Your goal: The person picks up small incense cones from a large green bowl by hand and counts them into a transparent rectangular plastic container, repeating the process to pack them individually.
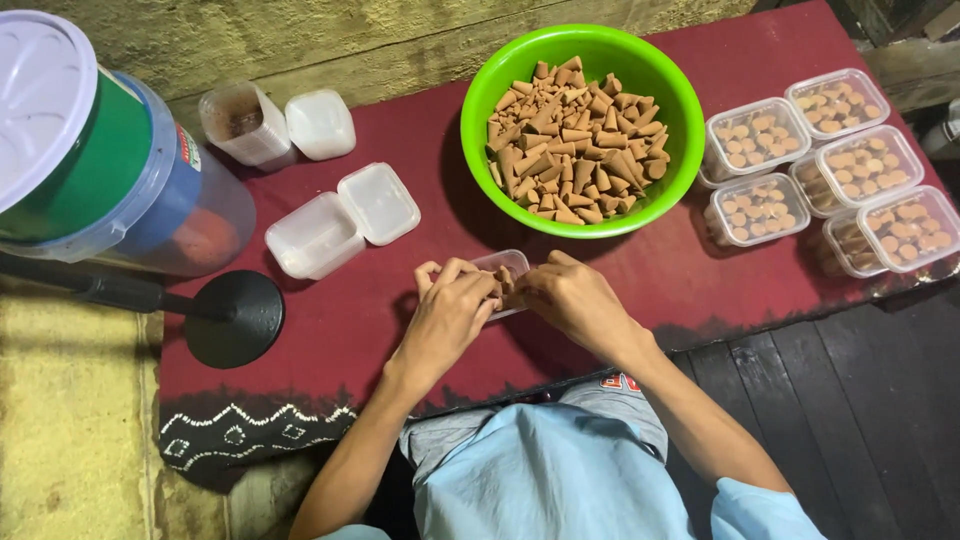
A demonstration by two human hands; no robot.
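Left to right: big lidded plastic tub [90,150] far left, black round stand base [235,318] near it, then an open clear box with brown residue [245,122] and an empty hinged clear box [340,220] lying open on the red cloth [700,270].

Centre: left hand [450,310] and right hand [570,295] meet over a small clear box [505,268] on the cloth, just near-side of the green bowl [580,130]. Box sits between the two hands, long axis roughly left-right, both hands touching it. Left-hand fingers curled together around brown cones [497,288] at the box's left end; right-hand fingers closed in on the right end. Can't tell whether the right hand pinches a cone or just steadies the box.

Key relation: bowl of loose cones lies directly far from the hands, a short reach straight ahead, roughly equal for either hand, right slightly nearer.

Far right: five filled, closed clear boxes [830,160] clustered together, well apart from the hands.
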